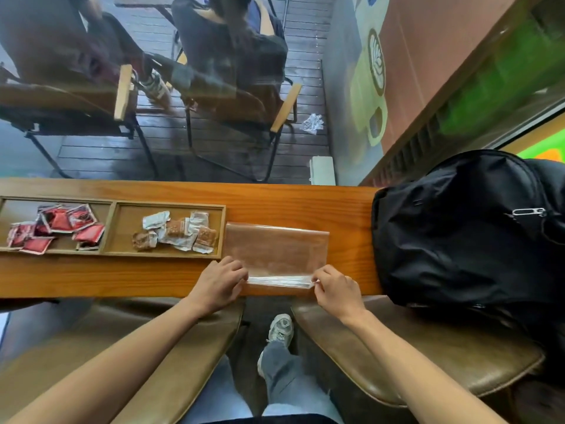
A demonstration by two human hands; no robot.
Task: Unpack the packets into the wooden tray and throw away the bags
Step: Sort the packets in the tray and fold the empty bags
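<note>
A clear plastic bag [276, 250] lies flat on the wooden surface [345, 215], just right of the wooden tray [114, 228]. The left hand [218, 283] and right hand [334, 290] each hold a near corner in a narrow pinching grip. Red packets [56, 228] fill the tray's left compartment, brown and silver packets [177, 231] its right. A black backpack [467, 228] sits at the far right

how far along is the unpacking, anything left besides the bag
Mostly done: red packets fill the wooden tray's left compartment, brown and silver packets the right. In hand: the left hand and right hand pinch the near edge of the clear bag, which looks empty. Left: throwing it away.
</note>
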